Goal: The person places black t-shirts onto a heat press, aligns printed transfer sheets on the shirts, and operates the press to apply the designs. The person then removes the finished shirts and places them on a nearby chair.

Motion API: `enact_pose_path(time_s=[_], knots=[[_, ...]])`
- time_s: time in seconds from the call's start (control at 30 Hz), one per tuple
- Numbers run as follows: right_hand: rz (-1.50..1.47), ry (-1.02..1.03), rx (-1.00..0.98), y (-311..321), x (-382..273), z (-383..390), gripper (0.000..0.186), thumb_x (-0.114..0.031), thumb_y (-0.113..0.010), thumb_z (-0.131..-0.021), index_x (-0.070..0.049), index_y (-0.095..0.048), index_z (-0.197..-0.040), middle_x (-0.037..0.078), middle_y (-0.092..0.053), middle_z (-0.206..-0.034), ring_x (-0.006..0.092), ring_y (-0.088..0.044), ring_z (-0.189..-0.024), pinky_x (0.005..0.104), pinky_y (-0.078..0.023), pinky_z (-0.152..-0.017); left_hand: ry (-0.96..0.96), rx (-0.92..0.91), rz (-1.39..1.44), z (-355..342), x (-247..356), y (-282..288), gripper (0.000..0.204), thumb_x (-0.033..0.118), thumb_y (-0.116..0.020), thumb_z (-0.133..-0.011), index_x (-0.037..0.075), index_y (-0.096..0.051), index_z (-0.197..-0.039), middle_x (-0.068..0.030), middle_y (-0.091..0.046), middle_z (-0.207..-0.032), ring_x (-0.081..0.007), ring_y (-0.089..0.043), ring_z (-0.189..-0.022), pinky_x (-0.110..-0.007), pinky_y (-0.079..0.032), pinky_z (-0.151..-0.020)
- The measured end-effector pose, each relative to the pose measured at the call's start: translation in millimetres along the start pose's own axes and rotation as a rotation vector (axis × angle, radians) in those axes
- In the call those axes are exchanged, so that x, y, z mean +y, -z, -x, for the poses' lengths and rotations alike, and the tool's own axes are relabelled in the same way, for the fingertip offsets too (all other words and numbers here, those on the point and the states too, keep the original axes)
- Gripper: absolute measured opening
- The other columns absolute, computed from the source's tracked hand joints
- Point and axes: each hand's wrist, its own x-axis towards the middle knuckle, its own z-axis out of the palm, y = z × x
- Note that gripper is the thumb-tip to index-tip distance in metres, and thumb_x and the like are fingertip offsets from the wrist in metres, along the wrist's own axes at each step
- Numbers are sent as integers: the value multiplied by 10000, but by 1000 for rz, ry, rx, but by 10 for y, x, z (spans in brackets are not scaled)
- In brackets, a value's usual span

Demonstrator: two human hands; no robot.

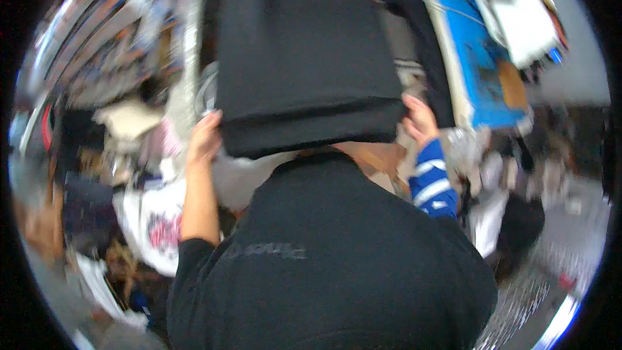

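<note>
I see a folded black garment (304,58) filling the upper centre of the frame, held up by its 2 lower corners so it hangs flat. Left hand (205,137) pinches the left corner, fingers curled shut; right hand (420,120), blue-striped sleeve (433,181), grips the right. White printed shirt (155,223) lies lower left.

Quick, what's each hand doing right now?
Left hand: closed on the left edge of the folded black cloth stack.
Right hand: closed on the stack's right edge; blue-and-white striped sleeve on that arm.
</note>
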Motion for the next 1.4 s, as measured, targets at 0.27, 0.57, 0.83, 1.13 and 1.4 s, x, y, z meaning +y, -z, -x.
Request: enact_pose_path(time_s=[0.27, 0.57, 0.83, 1.13, 1.4], knots=[[215, 95, 8, 101, 184, -163, 305, -269, -590, -1075, 19, -682, -1116, 98, -714, -1129, 222, -670, -1010, 366, -523, -916, -58, 269, -314, 27, -205, -439, 270, 210, -658, -1036, -23, -714, -1159, -51, -749, -1021, -156, -682, -913, -327, -543, -866], [1222, 987, 455, -815, -495, -63, 320, -272, -701, -996, 17, -703, -1134, 162, -711, -1097, 268, -686, -974, 377, -544, -887, -603, 1145, -978, 1669, -418, 319, 225, 112, -690, -882, 1, -716, -1076, -177, -719, -1080, -368, -639, -1099, -441, -503, -983], [1381, 1314, -212, -2533, -201, 65, 329, -165, -702, -945, 8, -667, -1224, 212, -647, -1294, 379, -596, -1245, 447, -450, -1093, 151, 1376, -1415, 2340, -1396, 855, 718, 451, -546, -1034, 25, -371, -1586, -259, -250, -1675, -488, -151, -1559, -663, -125, -1241], [1670, 1319, -156, -2682, 395, 17, 445, -267, -617, -987, -46, -604, -1373, 223, -526, -1495, 418, -454, -1417, 558, -318, -1196, -68, 1383, -1428, 2457, -1336, 705, 749, 443, -673, -954, 50, -447, -1551, -212, -345, -1643, -455, -250, -1532, -645, -172, -1238], [1694, 1316, -110, -2734, 396, 159, 458, -283, -614, -978, -63, -601, -1380, 202, -528, -1504, 401, -428, -1447, 556, -293, -1213, -321, 1370, -1318, 2439, -1398, 989, 512, 311, -834, -810, 25, -707, -1216, -130, -639, -1331, -326, -513, -1340, -526, -374, -1131]])
